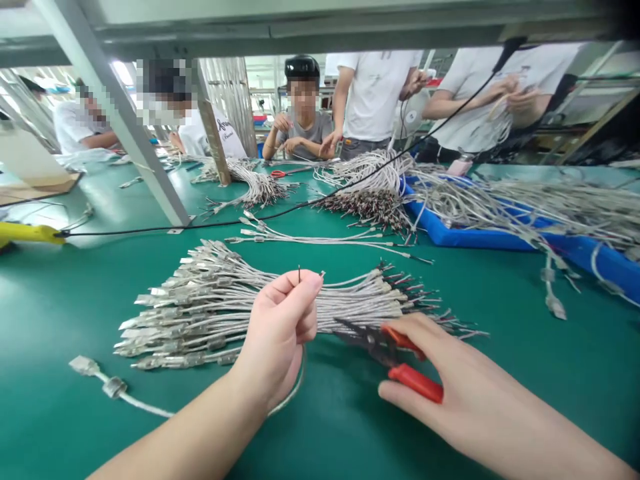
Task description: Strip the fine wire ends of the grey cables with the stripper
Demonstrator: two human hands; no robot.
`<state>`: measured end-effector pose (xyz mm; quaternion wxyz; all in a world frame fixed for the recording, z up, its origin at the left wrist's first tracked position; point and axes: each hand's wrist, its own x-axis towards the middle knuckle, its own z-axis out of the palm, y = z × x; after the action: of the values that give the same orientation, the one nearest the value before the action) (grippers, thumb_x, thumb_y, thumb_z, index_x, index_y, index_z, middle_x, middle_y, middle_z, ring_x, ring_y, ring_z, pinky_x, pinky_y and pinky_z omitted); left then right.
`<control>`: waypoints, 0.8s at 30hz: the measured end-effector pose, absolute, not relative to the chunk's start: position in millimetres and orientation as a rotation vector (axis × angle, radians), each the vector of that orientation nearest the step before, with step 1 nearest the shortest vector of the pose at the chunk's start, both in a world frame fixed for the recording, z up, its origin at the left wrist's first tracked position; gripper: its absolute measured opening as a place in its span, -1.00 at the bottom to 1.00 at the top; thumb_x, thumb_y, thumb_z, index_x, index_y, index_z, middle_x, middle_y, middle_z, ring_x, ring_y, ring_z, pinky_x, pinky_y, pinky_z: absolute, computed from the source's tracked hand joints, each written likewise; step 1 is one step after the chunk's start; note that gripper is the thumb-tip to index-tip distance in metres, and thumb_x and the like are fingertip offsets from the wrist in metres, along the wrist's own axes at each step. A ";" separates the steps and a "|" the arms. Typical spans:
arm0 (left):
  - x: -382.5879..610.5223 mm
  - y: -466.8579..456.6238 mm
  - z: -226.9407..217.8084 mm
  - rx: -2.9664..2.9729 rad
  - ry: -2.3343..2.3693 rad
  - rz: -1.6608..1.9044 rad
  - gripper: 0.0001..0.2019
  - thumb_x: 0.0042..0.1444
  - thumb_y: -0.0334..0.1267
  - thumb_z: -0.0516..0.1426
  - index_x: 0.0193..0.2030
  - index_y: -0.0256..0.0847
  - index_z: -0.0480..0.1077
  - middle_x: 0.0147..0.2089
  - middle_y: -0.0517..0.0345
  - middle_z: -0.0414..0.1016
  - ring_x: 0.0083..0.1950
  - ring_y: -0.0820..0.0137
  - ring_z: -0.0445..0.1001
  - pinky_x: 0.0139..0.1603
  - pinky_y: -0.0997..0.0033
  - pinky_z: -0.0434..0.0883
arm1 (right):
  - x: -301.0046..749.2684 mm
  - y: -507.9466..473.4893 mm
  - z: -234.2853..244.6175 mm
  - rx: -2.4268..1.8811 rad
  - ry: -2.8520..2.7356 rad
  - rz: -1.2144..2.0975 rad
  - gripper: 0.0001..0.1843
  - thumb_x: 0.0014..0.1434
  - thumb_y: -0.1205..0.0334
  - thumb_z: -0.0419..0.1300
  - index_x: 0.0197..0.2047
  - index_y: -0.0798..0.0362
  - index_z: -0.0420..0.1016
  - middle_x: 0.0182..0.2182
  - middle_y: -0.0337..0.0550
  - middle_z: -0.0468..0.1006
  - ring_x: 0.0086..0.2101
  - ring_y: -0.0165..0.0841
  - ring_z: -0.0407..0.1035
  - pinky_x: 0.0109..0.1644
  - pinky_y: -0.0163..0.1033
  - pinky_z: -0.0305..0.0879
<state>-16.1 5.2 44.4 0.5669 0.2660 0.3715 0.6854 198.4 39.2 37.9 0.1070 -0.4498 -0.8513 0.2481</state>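
Observation:
My left hand [285, 327] is closed around the wire end of a white cable [145, 407], with thin dark tips poking out above the thumb. That cable loops down behind the wrist, and its plug end lies on the table at the lower left. In my right hand [440, 373] are red-handled wire cutters [375, 343], their dark jaws parted and pointing left toward the left hand, apart from the held cable. Behind both hands lies a thick bundle of white cables [220, 313], plugs to the left and stripped dark wire ends to the right.
Several loose cables [305, 239] lie behind the bundle. Blue trays [450, 235] heaped with cables stand at right. More cable piles [375, 187], red scissors [280, 174], a yellow tool [30, 233] and a metal post [120, 120] are on the green table [75, 293]. Several people are beyond.

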 end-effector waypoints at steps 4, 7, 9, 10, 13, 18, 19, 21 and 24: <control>-15.0 5.8 43.2 0.633 0.874 1.572 -0.78 0.13 -0.24 0.25 -0.42 -0.24 0.31 -0.63 0.42 -0.04 -0.61 0.61 -0.15 -0.63 0.60 -0.12 | 198.4 40.5 37.8 -1.275 -2.771 0.585 -0.62 0.05 0.06 0.35 -0.05 -0.09 0.48 -0.12 -0.11 0.49 -0.09 -0.04 0.37 -0.04 0.01 0.36; -10.7 3.7 40.2 0.641 0.887 1.514 -0.77 0.13 -0.21 0.24 -0.42 -0.24 0.30 -0.63 0.43 -0.05 -0.61 0.61 -0.16 -0.63 0.60 -0.11 | 194.2 36.5 41.6 -1.268 -2.793 0.697 -0.56 -0.03 0.06 0.42 -0.07 -0.08 0.48 -0.13 -0.12 0.48 -0.07 -0.05 0.34 -0.01 -0.01 0.34; -8.5 2.3 38.6 0.644 0.895 1.479 -0.76 0.14 -0.19 0.24 -0.42 -0.24 0.30 -0.63 0.43 -0.04 -0.60 0.61 -0.15 -0.63 0.61 -0.11 | 192.4 33.1 43.8 -1.250 -2.758 0.787 -0.56 -0.03 0.04 0.43 -0.08 -0.09 0.50 -0.11 -0.13 0.48 -0.04 -0.04 0.32 0.02 -0.02 0.34; -7.4 1.6 37.9 0.652 0.893 1.464 -0.76 0.14 -0.19 0.24 -0.42 -0.24 0.30 -0.63 0.42 -0.04 -0.60 0.61 -0.15 -0.63 0.61 -0.10 | 191.7 31.6 44.1 -1.236 -2.714 0.844 -0.60 0.01 0.04 0.40 -0.07 -0.10 0.51 -0.09 -0.13 0.49 -0.04 -0.06 0.33 0.03 -0.02 0.34; -2.8 -0.4 34.6 0.676 0.878 1.419 -0.76 0.14 -0.19 0.23 -0.43 -0.25 0.30 -0.63 0.42 -0.03 -0.60 0.61 -0.15 -0.63 0.61 -0.10 | 188.3 28.0 41.2 -1.211 -2.385 1.080 -0.74 0.21 0.09 0.24 -0.03 -0.11 0.50 -0.09 -0.13 0.51 -0.08 -0.15 0.39 -0.01 -0.11 0.40; 9.7 -4.6 25.8 0.718 0.904 1.305 -0.76 0.11 -0.17 0.25 -0.42 -0.26 0.34 -0.62 0.40 0.05 -0.61 0.63 -0.11 -0.62 0.63 -0.08 | 177.3 25.3 30.8 -1.004 -1.668 1.392 -0.80 0.23 0.09 0.25 -0.09 -0.07 0.53 -0.27 -0.17 0.56 -0.27 -0.27 0.47 -0.23 -0.25 0.48; 12.1 -5.2 24.1 0.722 0.906 1.274 -0.76 0.10 -0.16 0.26 -0.42 -0.26 0.35 -0.61 0.39 0.08 -0.61 0.64 -0.09 -0.63 0.63 -0.08 | 175.6 25.3 29.1 -0.963 -1.607 1.416 -0.81 0.22 0.11 0.28 -0.10 -0.07 0.55 -0.34 -0.19 0.55 -0.32 -0.30 0.46 -0.26 -0.27 0.48; 15.7 -5.9 21.1 0.712 0.900 1.219 -0.76 0.09 -0.15 0.26 -0.39 -0.26 0.36 -0.60 0.38 0.14 -0.62 0.65 -0.07 -0.63 0.63 -0.08 | 173.3 25.4 26.7 -0.934 -1.554 1.438 -0.83 0.20 0.15 0.31 -0.13 -0.05 0.57 -0.43 -0.21 0.54 -0.39 -0.35 0.43 -0.31 -0.32 0.45; 17.7 -5.2 18.7 0.705 0.910 1.189 -0.76 0.09 -0.14 0.26 -0.39 -0.25 0.35 -0.62 0.38 0.16 -0.62 0.65 -0.04 -0.62 0.64 -0.07 | 171.9 26.0 25.7 -0.934 -1.544 1.425 -0.88 0.19 0.19 0.32 -0.18 -0.04 0.60 -0.46 -0.22 0.53 -0.43 -0.38 0.40 -0.35 -0.33 0.41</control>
<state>17.7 -5.2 18.7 0.6769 0.3137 0.4046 0.5288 171.9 26.0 25.7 0.4089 -0.3708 -0.6128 0.5655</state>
